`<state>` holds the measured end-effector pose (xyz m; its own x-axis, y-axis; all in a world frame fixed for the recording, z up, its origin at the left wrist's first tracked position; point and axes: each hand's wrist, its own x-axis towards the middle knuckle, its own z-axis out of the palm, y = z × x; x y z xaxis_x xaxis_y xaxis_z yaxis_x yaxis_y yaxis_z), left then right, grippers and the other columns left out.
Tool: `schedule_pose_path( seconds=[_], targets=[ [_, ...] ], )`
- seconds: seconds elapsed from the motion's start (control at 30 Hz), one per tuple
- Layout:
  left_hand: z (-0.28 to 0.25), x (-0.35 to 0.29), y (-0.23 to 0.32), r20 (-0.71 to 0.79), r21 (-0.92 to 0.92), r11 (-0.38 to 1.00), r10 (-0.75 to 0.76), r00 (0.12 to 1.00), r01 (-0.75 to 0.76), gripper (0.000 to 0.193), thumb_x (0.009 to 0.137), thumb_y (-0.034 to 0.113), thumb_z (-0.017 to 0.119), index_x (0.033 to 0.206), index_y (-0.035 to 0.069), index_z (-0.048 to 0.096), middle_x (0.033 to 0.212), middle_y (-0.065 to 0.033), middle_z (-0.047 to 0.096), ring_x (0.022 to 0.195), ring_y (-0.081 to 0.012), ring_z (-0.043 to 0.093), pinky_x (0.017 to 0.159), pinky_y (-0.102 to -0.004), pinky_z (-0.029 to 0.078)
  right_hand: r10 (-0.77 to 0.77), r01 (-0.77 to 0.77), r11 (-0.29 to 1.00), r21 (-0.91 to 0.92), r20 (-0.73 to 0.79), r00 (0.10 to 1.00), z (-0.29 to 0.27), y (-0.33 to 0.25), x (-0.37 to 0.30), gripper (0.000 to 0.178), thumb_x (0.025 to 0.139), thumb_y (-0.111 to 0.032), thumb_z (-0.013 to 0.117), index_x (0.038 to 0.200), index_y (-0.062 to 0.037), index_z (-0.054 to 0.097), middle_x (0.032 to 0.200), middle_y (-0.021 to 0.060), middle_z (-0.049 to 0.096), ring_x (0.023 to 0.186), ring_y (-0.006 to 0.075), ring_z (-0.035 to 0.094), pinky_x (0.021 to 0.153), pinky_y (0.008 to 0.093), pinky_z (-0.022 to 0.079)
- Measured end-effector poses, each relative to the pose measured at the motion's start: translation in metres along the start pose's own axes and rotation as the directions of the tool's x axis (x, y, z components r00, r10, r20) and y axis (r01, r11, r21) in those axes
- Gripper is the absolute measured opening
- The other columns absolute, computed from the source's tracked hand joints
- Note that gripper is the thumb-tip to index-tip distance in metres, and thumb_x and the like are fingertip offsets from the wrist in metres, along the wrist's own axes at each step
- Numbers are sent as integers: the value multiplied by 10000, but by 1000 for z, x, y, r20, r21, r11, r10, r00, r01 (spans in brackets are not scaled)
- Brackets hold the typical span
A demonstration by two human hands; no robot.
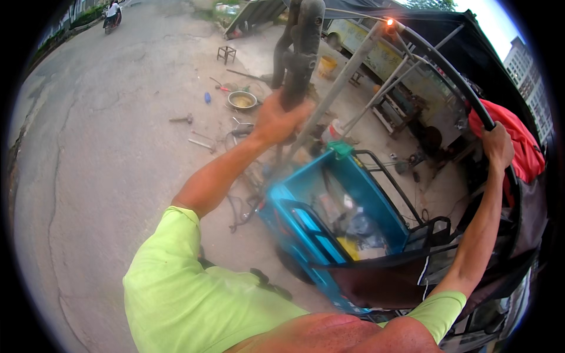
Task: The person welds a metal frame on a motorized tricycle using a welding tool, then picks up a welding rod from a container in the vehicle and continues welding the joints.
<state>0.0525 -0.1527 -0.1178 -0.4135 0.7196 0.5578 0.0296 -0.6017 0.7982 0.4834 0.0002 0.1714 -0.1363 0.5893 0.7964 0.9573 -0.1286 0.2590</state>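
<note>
My left hand is raised and closed around a thick, blackened, two-armed tool. It looks like a welding electrode holder, though blur hides its details. To its right, a grey metal post slants up to a canopy frame, where an orange spot glows at the joint. My right hand grips the black curved tube of this frame, beside red cloth. Below my hands is the blue cargo bed of a vehicle, with plastic bags and a yellow item inside.
On the concrete lie a hammer, a metal bowl, a blue object and loose metal parts. A small stool and a yellow bucket stand farther off. Dark fabric hangs beside the bed. Someone rides a motorbike far left.
</note>
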Motion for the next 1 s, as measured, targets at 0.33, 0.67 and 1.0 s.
schedule_pose_path(
  seconds=[0.33, 0.67, 1.0],
  targets=[
    [3, 1, 0, 9, -32, 999, -19, 1000, 19, 334, 917, 297, 784, 1080, 32, 663, 729, -1, 636, 601, -88, 598, 549, -268, 476, 14, -14, 1000, -4, -9, 1000, -2, -2, -1, 404, 921, -474, 665, 1124, -127, 709, 1088, 210, 752, 1031, 448, 714, 865, 562, 562],
    [1, 2, -3, 16, -3, 1000, -10, 1000, 10, 367, 909, 296, 794, 1088, 6, 658, 743, -10, 648, 616, -88, 609, 561, -265, 485, 1, -1, 1000, -9, -20, 1000, -6, -4, -4, 380, 931, -460, 652, 1116, -134, 715, 1060, 216, 754, 1021, 447, 714, 851, 568, 559],
    [1, 2, -8, 4, -2, 1000, -21, 1000, 21, 338, 914, 288, 787, 1072, 18, 659, 742, -2, 649, 627, -85, 609, 563, -267, 483, 13, -13, 1000, 3, -38, 999, -6, -4, -4, 390, 918, -453, 662, 1091, -109, 725, 1063, 211, 758, 1019, 434, 722, 860, 553, 561]
  ],
)
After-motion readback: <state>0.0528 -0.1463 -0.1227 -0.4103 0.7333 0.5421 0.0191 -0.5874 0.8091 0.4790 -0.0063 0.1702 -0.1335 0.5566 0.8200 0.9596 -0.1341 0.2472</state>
